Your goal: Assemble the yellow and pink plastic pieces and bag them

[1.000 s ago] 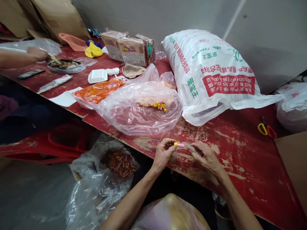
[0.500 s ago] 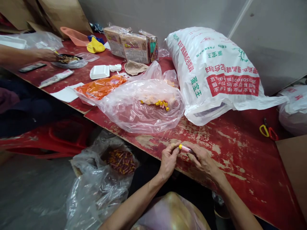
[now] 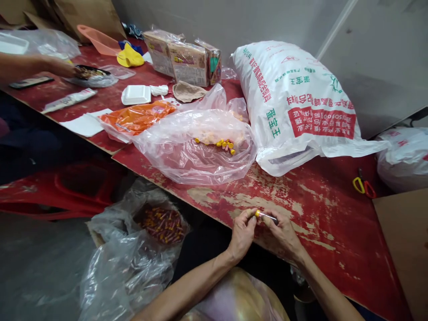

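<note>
Over the near edge of the red table (image 3: pixel 321 209), a small tube with a yellow cap (image 3: pixel 266 216) lies between my two hands. My left hand (image 3: pixel 243 231) pinches it at the capped end. Fingers of my right hand (image 3: pixel 283 232) are closed around the dark other end. Beyond the hands, a clear plastic bag (image 3: pixel 187 160) lies on the table with several yellow-capped tubes (image 3: pixel 224 144) in it. Down to the left, a bag-lined container holds many similar tubes (image 3: pixel 162 223).
A large white printed sack (image 3: pixel 294 98) stands behind the table's middle. Scissors (image 3: pixel 364 185) lie at the right beside a cardboard box (image 3: pixel 401 232). Wrapped boxes (image 3: pixel 187 62) stand at the back. Another person's hand (image 3: pixel 63 67) reaches over a food tray (image 3: pixel 87 73) at left.
Both hands have shifted slightly right and lower in view with the tube, whose dark end now shows more. The view has turned slightly.
</note>
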Demonstrator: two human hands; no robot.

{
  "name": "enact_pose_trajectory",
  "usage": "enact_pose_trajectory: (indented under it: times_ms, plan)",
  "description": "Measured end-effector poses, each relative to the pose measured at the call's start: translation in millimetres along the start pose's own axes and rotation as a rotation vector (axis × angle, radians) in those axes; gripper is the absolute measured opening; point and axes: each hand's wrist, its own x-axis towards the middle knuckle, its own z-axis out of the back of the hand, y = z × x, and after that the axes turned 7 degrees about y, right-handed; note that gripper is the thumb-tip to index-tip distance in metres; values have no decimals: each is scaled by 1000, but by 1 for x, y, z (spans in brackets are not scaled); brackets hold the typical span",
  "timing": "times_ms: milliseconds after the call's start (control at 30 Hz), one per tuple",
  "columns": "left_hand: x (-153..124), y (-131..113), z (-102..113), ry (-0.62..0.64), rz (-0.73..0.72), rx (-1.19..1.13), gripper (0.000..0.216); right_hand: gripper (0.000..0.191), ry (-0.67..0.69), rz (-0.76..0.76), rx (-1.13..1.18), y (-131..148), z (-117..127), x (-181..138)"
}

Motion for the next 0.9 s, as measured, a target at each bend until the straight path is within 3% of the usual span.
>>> enact_pose_trajectory:
  times_ms: [67,167,267,333,500,667,800,900]
  plan:
    - [1,1,0,116,8,93,29,32,55,-31,-127,-1,11,-1]
    - [4,1,1,294,-43,294,34,32,219,-89,-556,-3,33,-1]
    - [5,0,4,261,-92,396,37,28,337,-194,-942,-7,45,3]
    - [5,0,6,218,-92,388,35,26,379,-215,-1037,-11,45,6]
    - [8,-2,-2,178,-118,373,28,24,354,-116,-987,-27,42,6]
    - [2,-2,-5,295,-280,466,43,27,259,-86,-879,-31,42,4]
    - [-9,-5,16,299,-357,605,56,35,232,-34,-520,-7,22,6]
    - [-18,-12,37,277,-361,653,49,35,294,22,-232,25,1,5]
